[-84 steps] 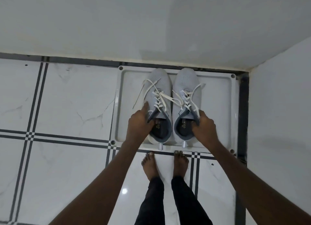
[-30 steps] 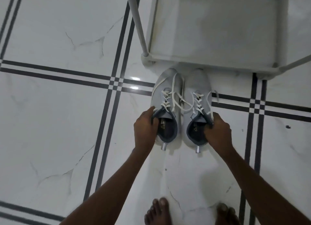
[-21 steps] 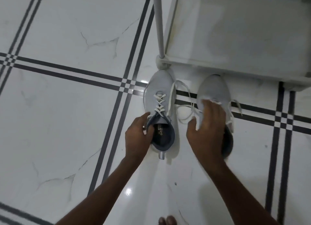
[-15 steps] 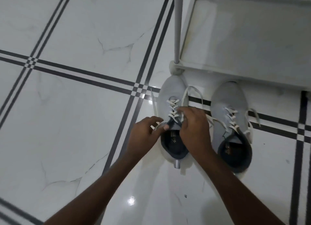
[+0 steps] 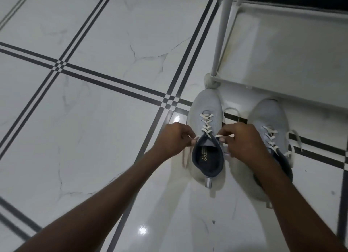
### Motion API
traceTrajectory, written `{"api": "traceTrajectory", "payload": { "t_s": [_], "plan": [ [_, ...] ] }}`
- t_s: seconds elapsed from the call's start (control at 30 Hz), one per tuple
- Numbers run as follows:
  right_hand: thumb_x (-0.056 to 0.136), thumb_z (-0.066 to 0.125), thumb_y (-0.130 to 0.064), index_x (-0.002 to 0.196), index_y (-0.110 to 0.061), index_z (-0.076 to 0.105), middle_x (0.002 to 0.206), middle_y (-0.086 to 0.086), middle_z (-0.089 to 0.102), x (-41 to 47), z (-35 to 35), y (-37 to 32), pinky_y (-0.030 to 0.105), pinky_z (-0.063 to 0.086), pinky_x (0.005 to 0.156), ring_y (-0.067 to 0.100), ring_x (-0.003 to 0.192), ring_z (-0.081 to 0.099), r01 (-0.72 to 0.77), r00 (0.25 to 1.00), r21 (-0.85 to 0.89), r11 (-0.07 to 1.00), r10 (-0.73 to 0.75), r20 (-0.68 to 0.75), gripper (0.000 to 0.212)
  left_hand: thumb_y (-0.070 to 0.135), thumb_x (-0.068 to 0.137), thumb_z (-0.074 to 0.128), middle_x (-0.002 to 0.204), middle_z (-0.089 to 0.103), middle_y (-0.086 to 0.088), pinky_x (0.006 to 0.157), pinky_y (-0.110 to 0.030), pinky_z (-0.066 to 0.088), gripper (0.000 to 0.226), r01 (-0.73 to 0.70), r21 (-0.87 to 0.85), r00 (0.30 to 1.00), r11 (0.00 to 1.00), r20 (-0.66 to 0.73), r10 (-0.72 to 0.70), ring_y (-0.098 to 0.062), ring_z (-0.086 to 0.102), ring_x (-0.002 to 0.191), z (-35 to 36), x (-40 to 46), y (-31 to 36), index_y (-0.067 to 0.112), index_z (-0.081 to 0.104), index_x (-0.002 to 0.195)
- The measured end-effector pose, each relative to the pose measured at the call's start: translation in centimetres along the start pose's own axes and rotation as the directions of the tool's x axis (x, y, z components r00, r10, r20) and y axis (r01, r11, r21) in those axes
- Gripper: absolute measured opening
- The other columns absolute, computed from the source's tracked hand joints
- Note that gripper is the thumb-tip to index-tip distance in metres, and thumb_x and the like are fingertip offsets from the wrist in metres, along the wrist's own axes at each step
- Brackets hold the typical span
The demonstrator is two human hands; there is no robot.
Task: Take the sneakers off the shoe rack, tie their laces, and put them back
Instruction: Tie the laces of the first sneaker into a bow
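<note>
We pinch lace ends of the left sneaker (image 5: 206, 131), on the floor (image 5: 84, 120) at 6 o'clock from the shoe rack (image 5: 282, 63) corner: left hand (image 5: 172, 138) at 9, right hand (image 5: 243, 140) at 3. Right sneaker (image 5: 269, 123) sits beside it, laces loose.

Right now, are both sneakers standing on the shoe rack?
No, both sneakers, left and right, stand on the tiled floor before the rack.

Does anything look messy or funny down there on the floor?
Yes: the right sneaker has loose, untied laces flopping onto the tiled floor. The left sneaker is untied too, with the left hand and right hand each pulling a lace end.
</note>
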State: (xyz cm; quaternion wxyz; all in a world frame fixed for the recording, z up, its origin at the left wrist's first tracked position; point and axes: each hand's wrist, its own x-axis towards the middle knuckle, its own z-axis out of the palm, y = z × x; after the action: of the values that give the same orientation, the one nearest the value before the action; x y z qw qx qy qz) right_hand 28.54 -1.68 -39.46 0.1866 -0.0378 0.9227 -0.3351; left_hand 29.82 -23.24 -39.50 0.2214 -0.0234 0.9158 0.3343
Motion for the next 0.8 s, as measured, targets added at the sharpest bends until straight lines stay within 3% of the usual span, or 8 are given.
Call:
{"api": "traceTrajectory", "payload": {
  "t_s": [0.1,0.3,0.43,0.53,0.6,0.67,0.73,0.8],
  "plan": [
    [0.084,0.067,-0.002,0.072,-0.013,0.071,0.062,0.006,0.071,0.1,-0.7,-0.4,0.038,0.060,0.052,0.020,0.043,0.068,-0.051,0.998,0.186,0.981,0.042,0.052,0.016,0.035,0.078,0.079,0.078,0.076,0.009,0.076,-0.029,0.058,0.013,0.042,-0.133,0.998,0.990,-0.048,-0.048,-0.005,0.071,0.077,0.8,0.0,-0.3,0.024,0.076,0.082],
    [0.084,0.063,0.002,0.069,-0.009,0.071,0.056,0.009,0.069,0.1,0.4,-0.6,0.036,0.060,0.051,0.017,0.042,0.067,-0.033,0.997,0.259,0.965,0.049,-0.057,0.021,0.025,0.081,0.079,0.077,0.076,-0.002,0.080,-0.041,0.061,0.013,0.113,-0.292,0.993,0.950,0.005,-0.117,-0.020,0.073,0.079,1.3,-0.1,0.1,0.014,0.073,0.084],
    [0.079,0.064,0.006,0.061,-0.010,0.065,0.056,0.009,0.066,-0.1,0.7,0.3,0.032,0.058,0.048,0.015,0.042,0.065,-0.043,0.990,0.240,0.970,0.074,-0.121,0.024,0.011,0.090,0.066,0.078,0.072,-0.003,0.064,-0.023,0.057,0.004,0.002,-0.160,0.999,0.987,-0.032,-0.007,-0.013,0.067,0.064,0.6,-0.3,-0.5,0.010,0.066,0.086],
    [0.077,0.062,0.011,0.058,-0.013,0.060,0.055,0.010,0.064,-0.1,1.3,1.3,0.025,0.053,0.042,0.008,0.039,0.062,-0.086,0.987,0.204,0.975,0.112,-0.119,0.030,-0.004,0.088,0.061,0.076,0.064,0.004,0.057,-0.007,0.039,0.013,-0.114,0.072,0.993,0.991,0.007,0.114,-0.001,0.054,0.060,0.4,-1.1,-2.3,0.006,0.069,0.089],
    [0.075,0.059,0.012,0.055,-0.016,0.056,0.052,0.008,0.062,-0.4,2.2,1.4,0.031,0.054,0.042,0.009,0.040,0.061,-0.105,0.983,0.150,0.983,0.125,-0.134,0.035,-0.012,0.083,0.055,0.078,0.063,0.004,0.059,-0.010,0.038,0.024,-0.135,0.172,0.991,0.976,0.035,0.131,-0.007,0.056,0.066,0.7,-1.2,-3.2,0.008,0.068,0.088],
    [0.071,0.056,0.010,0.055,-0.017,0.054,0.051,0.006,0.060,-0.5,3.2,1.6,0.041,0.055,0.047,0.021,0.048,0.064,-0.091,0.978,0.122,0.988,0.112,-0.176,0.032,-0.015,0.078,0.051,0.080,0.065,0.001,0.062,-0.021,0.048,0.030,-0.156,0.218,0.988,0.963,0.018,0.156,-0.015,0.059,0.071,0.8,-0.8,-3.7,0.009,0.066,0.087],
    [0.072,0.058,0.007,0.057,-0.017,0.055,0.053,0.003,0.060,-0.4,3.6,1.8,0.044,0.055,0.051,0.026,0.054,0.063,-0.090,0.973,0.075,0.993,0.104,-0.205,0.028,-0.014,0.078,0.052,0.082,0.066,-0.002,0.066,-0.036,0.054,0.028,-0.196,0.252,0.979,0.947,0.000,0.203,-0.019,0.061,0.072,0.8,-0.7,-4.0,0.010,0.065,0.086],
    [0.075,0.065,0.000,0.062,-0.017,0.063,0.057,0.003,0.063,-0.3,3.6,1.6,0.043,0.056,0.055,0.025,0.058,0.063,-0.101,0.970,0.079,0.992,0.116,-0.212,0.022,-0.006,0.082,0.058,0.085,0.066,-0.002,0.066,-0.039,0.055,0.020,-0.210,0.276,0.973,0.938,-0.038,0.229,-0.019,0.061,0.073,0.7,-1.0,-3.9,0.012,0.065,0.087]
  ]
}}
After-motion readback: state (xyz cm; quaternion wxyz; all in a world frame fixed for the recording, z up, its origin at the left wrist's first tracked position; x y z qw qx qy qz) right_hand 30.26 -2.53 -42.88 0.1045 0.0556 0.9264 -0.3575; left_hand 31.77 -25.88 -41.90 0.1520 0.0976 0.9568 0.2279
